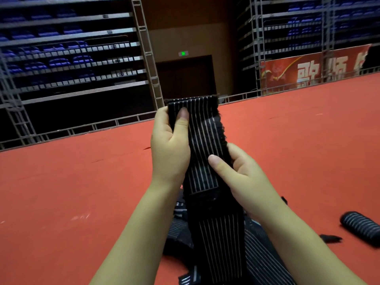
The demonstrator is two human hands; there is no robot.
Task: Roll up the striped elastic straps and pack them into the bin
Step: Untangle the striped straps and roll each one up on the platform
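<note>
A black elastic strap with thin white stripes [202, 145] is held up in front of me, its top end folded over. My left hand [170, 147] pinches its upper part, thumb on the front. My right hand [236, 173] grips its right edge lower down, thumb across the stripes. The strap's long tail hangs down between my forearms. A heap of more striped straps [259, 256] lies on the floor below. One rolled strap [359, 225] lies on the floor at the right. No bin is in view.
Red carpet floor [72, 192] spreads all around. A small black scrap [331, 238] lies near the rolled strap. Folded blue bleacher seating [67, 58] on metal frames and a red banner [312, 70] stand at the far edge, with a dark doorway between.
</note>
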